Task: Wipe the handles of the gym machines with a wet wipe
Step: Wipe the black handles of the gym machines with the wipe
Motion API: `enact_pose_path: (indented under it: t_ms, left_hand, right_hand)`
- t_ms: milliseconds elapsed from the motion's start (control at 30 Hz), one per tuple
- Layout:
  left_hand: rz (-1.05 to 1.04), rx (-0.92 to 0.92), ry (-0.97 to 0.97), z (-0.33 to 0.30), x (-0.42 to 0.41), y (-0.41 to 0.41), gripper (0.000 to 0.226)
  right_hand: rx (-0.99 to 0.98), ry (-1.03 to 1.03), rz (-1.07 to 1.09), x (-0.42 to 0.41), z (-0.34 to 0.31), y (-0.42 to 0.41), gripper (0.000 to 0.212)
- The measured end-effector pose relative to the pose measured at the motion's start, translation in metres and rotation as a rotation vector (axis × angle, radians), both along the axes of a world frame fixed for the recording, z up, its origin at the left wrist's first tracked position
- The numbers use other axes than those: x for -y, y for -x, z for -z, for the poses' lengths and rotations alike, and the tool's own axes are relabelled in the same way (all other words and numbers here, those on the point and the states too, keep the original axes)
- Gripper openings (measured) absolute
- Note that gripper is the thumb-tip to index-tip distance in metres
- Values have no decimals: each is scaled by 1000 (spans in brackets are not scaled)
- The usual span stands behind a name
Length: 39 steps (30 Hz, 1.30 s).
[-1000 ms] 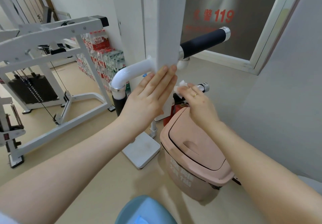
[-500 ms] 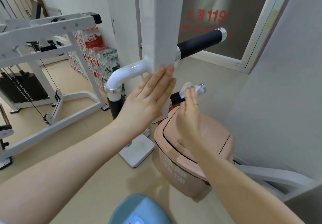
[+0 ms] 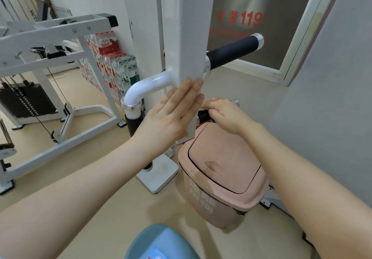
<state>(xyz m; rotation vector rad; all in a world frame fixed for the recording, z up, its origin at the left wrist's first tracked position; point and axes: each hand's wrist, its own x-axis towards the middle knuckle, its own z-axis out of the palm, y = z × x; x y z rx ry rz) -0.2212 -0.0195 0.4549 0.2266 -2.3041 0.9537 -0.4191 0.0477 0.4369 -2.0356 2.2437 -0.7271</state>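
Two bare hands work at a white gym machine post [image 3: 185,37]. The lower handle [image 3: 203,115], a short black grip with a chrome cap, sticks out level from the post, its long axis running rightward and slightly away, just above a pink lidded bin [image 3: 221,178]. The right hand [image 3: 225,115], palm down and wrist bent, is wrapped over this handle, fingers curled tight around it; the wet wipe [image 3: 214,99] barely peeks out as a white sliver above the knuckles. The left hand [image 3: 171,117] lies flat and spread against the post's face, fingers pointing up. A longer black handle [image 3: 233,52] angles up-right above.
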Motion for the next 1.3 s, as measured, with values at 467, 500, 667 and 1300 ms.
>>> enact_pose_path:
  t_ms: [467, 500, 667, 1300]
  left_hand:
    - [-2, 2, -56, 1, -6, 0, 82]
    - [11, -1, -56, 1, -6, 0, 79]
    - [76, -25, -50, 5, -4, 4, 61]
    - [117, -25, -20, -1, 15, 0, 59]
  right_hand:
    - [370, 402, 423, -19, 50, -19, 42]
    - [450, 417, 468, -18, 50, -25, 44]
    - [784, 559, 626, -5, 46, -69, 43]
    - [1423, 410, 515, -20, 24, -74, 10]
